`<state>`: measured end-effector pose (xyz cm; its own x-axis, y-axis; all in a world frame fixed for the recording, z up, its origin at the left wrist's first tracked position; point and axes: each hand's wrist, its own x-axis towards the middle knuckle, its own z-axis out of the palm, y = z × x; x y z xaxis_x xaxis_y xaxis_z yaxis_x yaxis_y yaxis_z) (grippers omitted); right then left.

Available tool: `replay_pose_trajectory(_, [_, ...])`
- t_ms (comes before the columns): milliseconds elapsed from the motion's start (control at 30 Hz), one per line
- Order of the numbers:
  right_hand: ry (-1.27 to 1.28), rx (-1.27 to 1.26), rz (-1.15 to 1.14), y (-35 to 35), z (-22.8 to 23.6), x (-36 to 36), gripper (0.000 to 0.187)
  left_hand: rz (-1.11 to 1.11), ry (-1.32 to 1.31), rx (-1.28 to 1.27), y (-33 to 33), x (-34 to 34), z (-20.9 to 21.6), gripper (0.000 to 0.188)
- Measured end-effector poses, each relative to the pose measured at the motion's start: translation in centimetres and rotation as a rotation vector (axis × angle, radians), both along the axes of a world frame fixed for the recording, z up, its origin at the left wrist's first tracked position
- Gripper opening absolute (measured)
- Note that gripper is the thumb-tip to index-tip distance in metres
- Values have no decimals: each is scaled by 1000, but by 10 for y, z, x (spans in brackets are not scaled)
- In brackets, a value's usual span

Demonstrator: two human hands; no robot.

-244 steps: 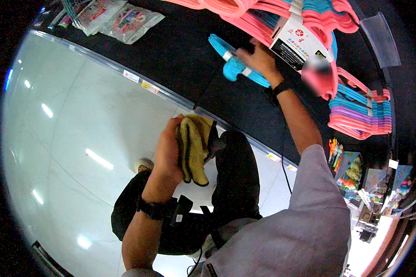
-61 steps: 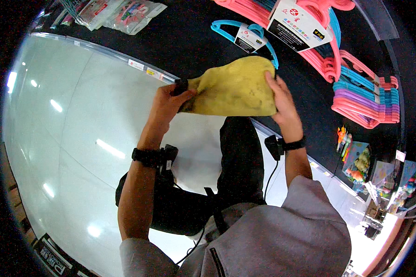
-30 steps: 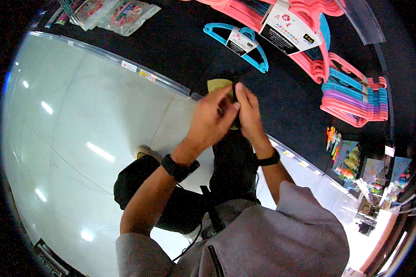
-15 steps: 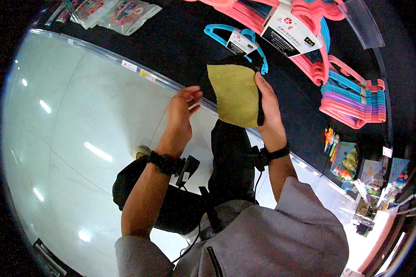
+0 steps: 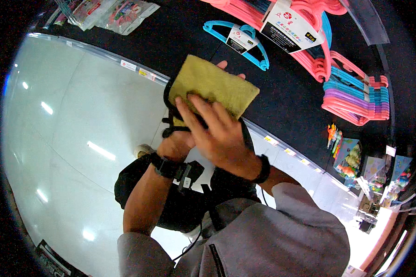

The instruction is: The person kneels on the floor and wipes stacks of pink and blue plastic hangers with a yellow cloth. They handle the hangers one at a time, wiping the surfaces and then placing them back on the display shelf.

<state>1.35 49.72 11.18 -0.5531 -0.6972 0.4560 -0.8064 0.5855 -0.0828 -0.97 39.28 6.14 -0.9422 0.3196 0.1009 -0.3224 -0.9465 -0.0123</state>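
A folded olive-yellow cloth (image 5: 217, 83) with black edging lies across my left hand (image 5: 173, 147), which supports it from below. Most of that hand is hidden; two fingertips show past the cloth's far edge, while its wrist side shows near the black trim. My right hand (image 5: 219, 134) rests on top of the cloth, fingers stretched out and apart, their tips touching its near left part. Both hands are above the shelf's front edge. Just beyond the cloth, a small blue hanger set (image 5: 259, 60) with a card label lies on the black shelf (image 5: 286, 108).
Pink hangers (image 5: 300, 67) with a large card label lie at the far right, beside a multicoloured hanger bundle (image 5: 356, 99). Clear plastic packets (image 5: 129, 16) sit at the far left. Small colourful toys (image 5: 349, 161) are on the right. Pale glossy floor (image 5: 78, 115) spreads left.
The cloth has moved left and turned, from my right hand onto my left. My left hand has gone underneath it; my right hand has come over its top.
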Motion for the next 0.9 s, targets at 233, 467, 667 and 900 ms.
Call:
replay_pose_trajectory(233, [-78,-149,38,10,5,4,52,-60,136,-12,0,-11,0,62])
replay_pose_trajectory(467, [-1057,-871,-130,41,55,-22,21,46,-52,-220,-18,-2,-31,63])
replay_pose_trajectory(667, [-942,-728,-189,56,8,-64,24,77,-67,-491,-10,21,-50,65])
replay_pose_trajectory(900, [-237,-554,-434,95,21,-85,44,66,-84,-193,9,19,-45,54])
